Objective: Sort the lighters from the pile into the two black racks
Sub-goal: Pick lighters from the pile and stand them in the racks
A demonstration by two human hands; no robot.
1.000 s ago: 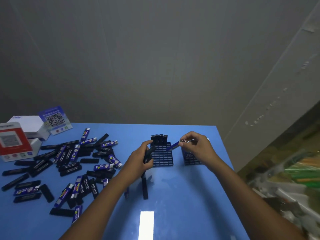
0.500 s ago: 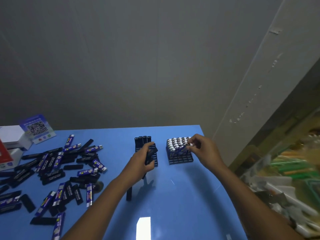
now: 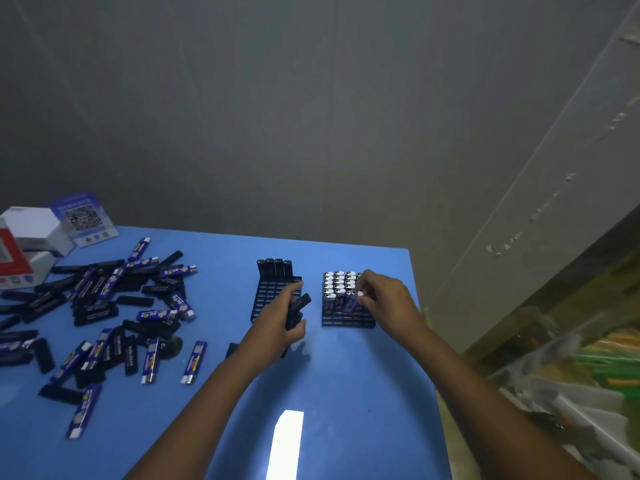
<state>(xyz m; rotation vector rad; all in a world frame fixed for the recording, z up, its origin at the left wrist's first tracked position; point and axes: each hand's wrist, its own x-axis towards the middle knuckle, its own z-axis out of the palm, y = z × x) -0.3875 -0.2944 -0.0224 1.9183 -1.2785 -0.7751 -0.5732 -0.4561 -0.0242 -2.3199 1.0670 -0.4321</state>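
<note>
Whereas half a second earlier the right hand held a blue lighter tilted over the right rack, its fingertips now pinch the white cap with the lighter nearly upright, entering a slot in the front filled row. Just left of that rack, the left hand stays curled around black lighters over the left rack. Far left, the pile remains large; sorting is judged early.
</note>
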